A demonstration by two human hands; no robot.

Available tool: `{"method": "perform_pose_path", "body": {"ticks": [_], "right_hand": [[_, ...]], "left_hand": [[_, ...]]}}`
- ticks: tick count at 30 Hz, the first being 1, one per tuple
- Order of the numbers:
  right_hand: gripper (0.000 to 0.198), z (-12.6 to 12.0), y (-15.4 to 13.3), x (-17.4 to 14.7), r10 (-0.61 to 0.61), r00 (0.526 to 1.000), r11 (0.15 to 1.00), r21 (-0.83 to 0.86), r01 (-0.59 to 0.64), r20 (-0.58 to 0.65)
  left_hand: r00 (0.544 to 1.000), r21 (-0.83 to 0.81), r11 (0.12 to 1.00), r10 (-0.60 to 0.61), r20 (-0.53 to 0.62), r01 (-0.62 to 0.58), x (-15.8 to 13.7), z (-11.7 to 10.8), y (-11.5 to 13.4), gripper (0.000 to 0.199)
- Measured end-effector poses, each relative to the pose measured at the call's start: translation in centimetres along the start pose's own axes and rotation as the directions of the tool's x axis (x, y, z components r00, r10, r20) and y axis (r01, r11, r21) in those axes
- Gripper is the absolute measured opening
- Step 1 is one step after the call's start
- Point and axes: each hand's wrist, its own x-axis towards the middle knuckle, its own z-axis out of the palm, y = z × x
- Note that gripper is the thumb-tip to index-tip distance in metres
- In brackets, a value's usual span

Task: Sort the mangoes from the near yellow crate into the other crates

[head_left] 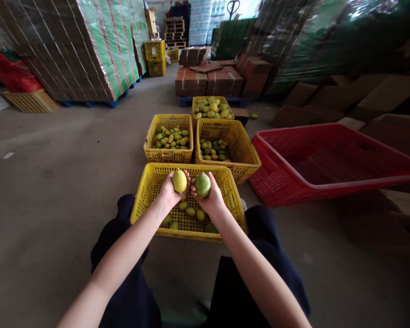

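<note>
Above the shallow yellow plastic crate with perforated sides (187, 234), between two knees in dark trousers (119, 259), here are both bare hands, side by side, palms turned up! The left hand (169, 190) has its fingers curled around a round yellow citrus fruit (179, 181), its nubbed end pointing up and away. And over in the right hand (214, 197), a rounded green citrus fruit (202, 185), cradled between thumb and fingers just beside the yellow one, with a narrow gap between the two. Both hands are grasping, one fruit apiece, held over the crate's interior.

Down below, a scatter of small yellow-green fruits (190, 212) lies on the crate's holed floor, partly hidden by the forearms. Just beyond it, a deep yellow plastic crate on the left (167, 156) carries a heap of green and yellow fruits (172, 137), and its neighbour, a deep yellow plastic crate on the right (239, 139), holds more of them low down. Farther back, a third yellow crate (195, 109) is piled right up to its rim. And out to the right, a big red plastic crate with slotted walls (283, 182) sits tilted!
</note>
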Motion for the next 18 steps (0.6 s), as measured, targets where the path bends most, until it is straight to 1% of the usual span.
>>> {"method": "perform_pose_path", "body": {"ticks": [2,4,6,7,8,10,12,13,15,17,18], "right_hand": [[0.036,0.0,0.0,0.1,-0.022,0.998,1.000,0.006,0.022,-0.056],[0.030,0.0,0.0,0.1,-0.050,0.995,0.999,0.008,0.051,-0.089],[0.024,0.0,0.0,0.1,-0.068,0.995,0.998,0.006,0.068,-0.079],[0.023,-0.1,0.0,0.1,-0.066,0.996,0.998,0.003,0.066,-0.066],[0.025,-0.1,0.0,0.1,-0.057,0.997,0.998,-0.003,0.057,-0.055],[0.033,-0.4,0.1,0.3,-0.033,0.998,0.999,-0.014,0.033,-0.046],[0.038,-0.7,0.3,0.6,-0.013,0.998,1.000,-0.009,0.012,-0.056],[0.038,-0.9,0.4,0.8,-0.007,0.998,1.000,0.003,0.007,-0.070],[0.039,-1.2,0.5,1.1,-0.007,0.995,1.000,0.021,0.009,-0.095],[0.039,-1.3,0.7,1.4,-0.059,0.993,0.998,-0.001,0.059,-0.103],[0.038,-1.3,0.9,1.4,-0.122,0.986,0.992,-0.034,0.119,-0.110]], "left_hand": [[1.000,0.002,1.000,0.008,-0.013,-0.008,0.1,-0.1,0.0,0.032],[0.998,0.019,0.999,0.049,-0.033,-0.049,0.1,-0.1,0.0,0.026],[0.994,0.068,0.993,0.101,-0.051,-0.097,0.2,-0.1,0.0,0.018],[0.992,0.101,0.989,0.113,-0.051,-0.107,0.2,-0.2,0.0,0.018],[0.994,0.129,0.987,0.105,-0.042,-0.099,0.3,-0.2,0.0,0.018],[0.999,0.159,0.986,0.047,-0.022,-0.043,0.4,-0.3,0.0,0.019],[1.000,0.144,0.990,-0.005,-0.025,0.008,0.5,-0.3,0.0,0.022],[0.999,0.128,0.992,-0.012,-0.032,0.016,0.4,-0.3,-0.1,0.024],[0.998,0.084,0.996,0.018,-0.054,-0.013,0.2,-0.1,-0.1,0.027],[0.996,0.041,0.998,0.054,-0.065,-0.051,0.0,0.1,-0.1,0.027],[0.996,0.026,0.998,0.064,-0.063,-0.063,-0.1,0.2,-0.2,0.026]]}}
